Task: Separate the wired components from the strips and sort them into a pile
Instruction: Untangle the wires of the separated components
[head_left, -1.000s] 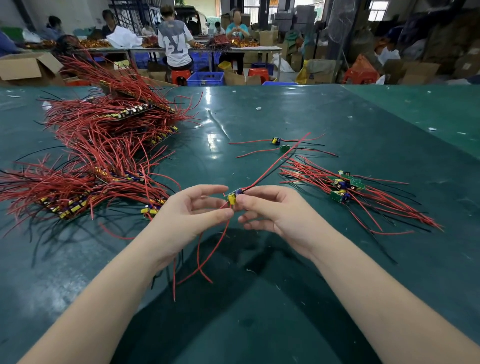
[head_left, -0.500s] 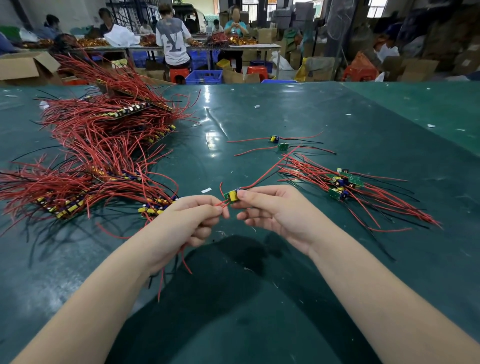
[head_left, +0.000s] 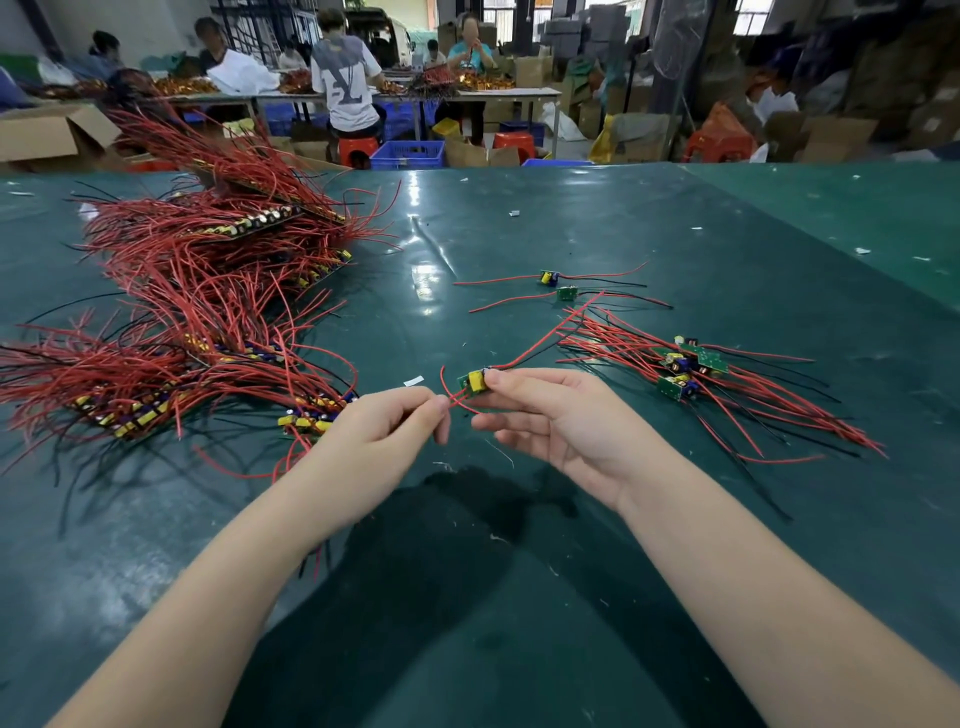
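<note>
I see both arms reach in from the bottom and meet in the middle of the frame. My right hand (head_left: 550, 415) pinches a small green board (head_left: 474, 382) with a yellow part, other fingers loose. My left hand (head_left: 387, 434) is curled, pinching its red wires (head_left: 457, 402). The sorted pile (head_left: 685, 369) lies at right on the table (head_left: 727, 260); the strips (head_left: 197, 312) fill the left.
</note>
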